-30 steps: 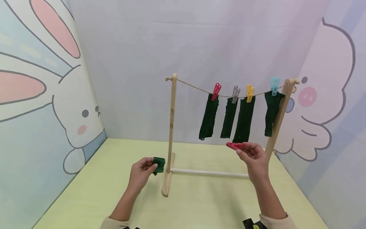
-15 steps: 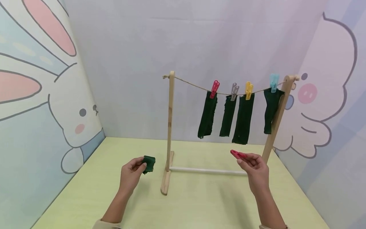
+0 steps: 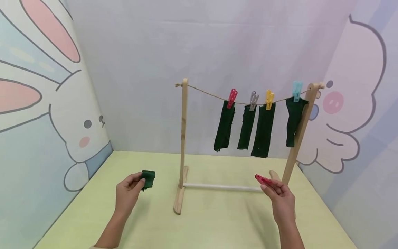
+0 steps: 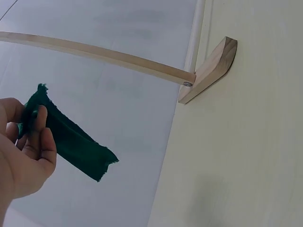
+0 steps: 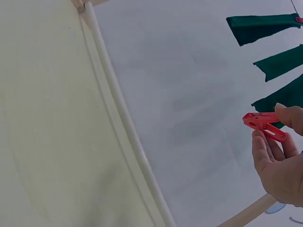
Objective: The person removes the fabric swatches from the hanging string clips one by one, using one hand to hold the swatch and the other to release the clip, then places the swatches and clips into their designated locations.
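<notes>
My left hand (image 3: pixel 127 193) pinches a strip of dark green cloth (image 4: pixel 78 146) above the table, left of the wooden stand. In the left wrist view the cloth's frayed end hangs away from the fingers. Between thumb and fingers of my right hand (image 3: pixel 283 202) is a red clothespin (image 5: pixel 262 124), held in front of the stand's right post. Strips of green cloth hang on the twine line (image 3: pixel 206 92): one under a red clothespin (image 3: pixel 231 98), one under a grey clothespin (image 3: pixel 253 101), one under a yellow clothespin (image 3: pixel 269 100), one under a light blue clothespin (image 3: pixel 297 91).
The stand has a left post (image 3: pixel 183 138), a right post (image 3: pixel 300 138) and a white bar (image 3: pixel 220 187) low between them. Its left foot (image 3: pixel 178 200) rests on the pale yellow table (image 3: pixel 214 224). Walls with cartoon animals enclose the sides.
My left hand has moved left with the green cloth, away from the left post. My right hand has lowered the red clothespin and shifted slightly right, below the hanging strips.
</notes>
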Tool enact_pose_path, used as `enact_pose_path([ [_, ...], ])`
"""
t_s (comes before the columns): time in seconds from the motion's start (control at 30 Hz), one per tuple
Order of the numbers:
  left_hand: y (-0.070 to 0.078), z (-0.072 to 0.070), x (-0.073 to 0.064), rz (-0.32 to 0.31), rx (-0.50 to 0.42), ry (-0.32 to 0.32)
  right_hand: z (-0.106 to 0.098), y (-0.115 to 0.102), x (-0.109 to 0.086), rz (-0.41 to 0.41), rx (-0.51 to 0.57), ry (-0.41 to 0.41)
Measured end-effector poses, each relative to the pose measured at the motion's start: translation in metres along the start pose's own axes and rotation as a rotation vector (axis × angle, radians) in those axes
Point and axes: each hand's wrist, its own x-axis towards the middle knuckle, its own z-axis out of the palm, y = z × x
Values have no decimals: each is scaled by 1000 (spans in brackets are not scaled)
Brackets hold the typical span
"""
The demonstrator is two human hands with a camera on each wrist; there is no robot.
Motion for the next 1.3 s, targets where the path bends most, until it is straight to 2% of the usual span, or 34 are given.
enact_pose_path([
  [0.13,-2,-10,2,10,47,13,-8,8,-1,31,-14,60],
  [0.2,-4,-15,4,4,55,19,-11,9,0,86,-106,128],
  [0.27,-6,-21,7,-12,56,24,-26,26,8,98,-104,165],
  [0.43,-17,-34,14,-63,61,22,-67,81,29,52,-100,207],
  [0.53,-26,-42,17,-100,77,21,-80,95,34,40,-80,223],
  [0.57,-30,-45,18,-116,76,22,-82,96,34,34,-107,217],
  [0.67,-41,-54,23,-166,69,21,-84,95,34,52,-108,237],
  [0.77,-51,-63,27,-206,25,-1,-82,92,33,85,-116,260],
  [0.87,-61,-70,33,-212,-19,-33,-79,86,30,122,-98,268],
  [1.0,-73,-72,40,-192,-80,-76,-69,64,17,154,-159,245],
  [1.1,-80,-71,44,-200,-82,-111,-59,48,6,192,-213,257],
  [1.2,-84,-74,45,-260,-22,-125,-53,41,1,254,-272,286],
  [1.3,-87,-81,39,-355,20,-133,-52,41,-1,295,-360,301],
])
